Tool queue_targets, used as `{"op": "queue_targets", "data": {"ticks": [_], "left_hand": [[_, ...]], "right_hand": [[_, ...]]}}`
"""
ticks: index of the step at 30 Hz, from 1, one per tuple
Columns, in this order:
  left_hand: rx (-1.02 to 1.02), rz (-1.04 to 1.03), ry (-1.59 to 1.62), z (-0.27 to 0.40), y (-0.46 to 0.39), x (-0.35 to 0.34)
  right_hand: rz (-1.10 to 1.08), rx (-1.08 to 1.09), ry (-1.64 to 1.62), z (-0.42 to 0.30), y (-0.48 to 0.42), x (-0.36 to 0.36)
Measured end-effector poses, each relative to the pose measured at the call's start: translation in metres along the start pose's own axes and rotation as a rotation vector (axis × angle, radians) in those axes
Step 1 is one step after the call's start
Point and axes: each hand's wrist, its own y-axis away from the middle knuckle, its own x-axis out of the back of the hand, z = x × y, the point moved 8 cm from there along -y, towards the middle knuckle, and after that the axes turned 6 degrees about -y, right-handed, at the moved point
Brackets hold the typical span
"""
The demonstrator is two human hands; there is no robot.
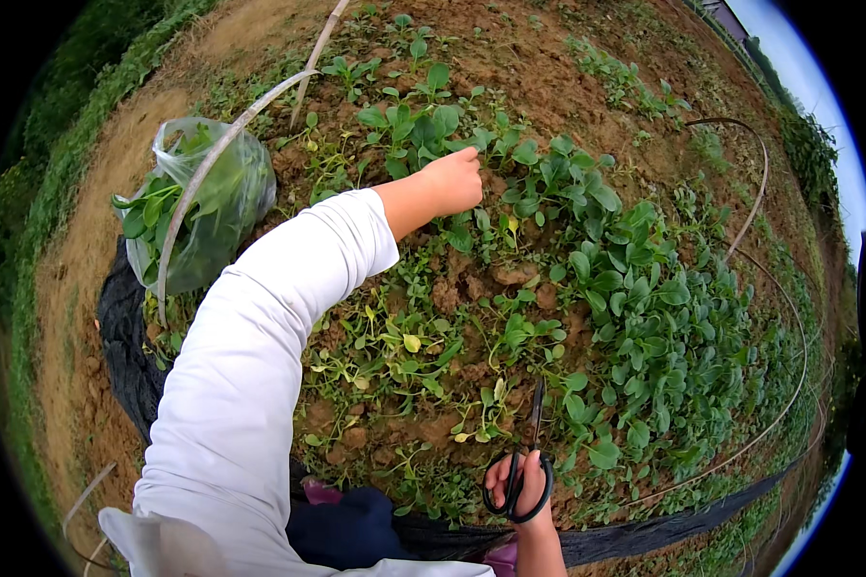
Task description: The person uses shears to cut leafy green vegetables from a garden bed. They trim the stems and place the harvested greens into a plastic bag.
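Note:
My left hand reaches out over the bed with its fingers curled at the leaves of a leafy green plant; whether it grips a leaf is hidden by the hand. Close to my body, my right hand holds black-handled scissors, fingers through the loops. The blades point away from me and look closed, just above the soil among small seedlings. Denser leafy greens grow to the right of both hands. Some yellowed leaves lie or stand between the hands.
A clear plastic bag full of cut greens stands at the left, behind a bent hoop. Black netting borders the bed at the left and near edge. More thin hoops arch at the right. A stick stands at the far side.

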Motion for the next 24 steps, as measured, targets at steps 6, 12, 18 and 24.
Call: {"op": "queue_targets", "data": {"ticks": [6,12,18,24], "left_hand": [[-0.001,-0.085,0.045,0.011,0.015,0.017],[0.081,0.031,0.125,0.015,0.031,0.013],[0.303,0.197,0.092,-0.034,0.069,0.053],[0.548,0.108,0.906,-0.028,0.135,0.074]], "right_hand": [[-0.082,-0.023,0.048,0.003,-0.007,-0.019],[-0.109,-0.051,0.089,0.004,-0.016,-0.031],[-0.163,-0.074,0.088,0.009,-0.026,-0.045],[-0.210,0.075,0.355,-0.019,-0.036,-0.077]]}}
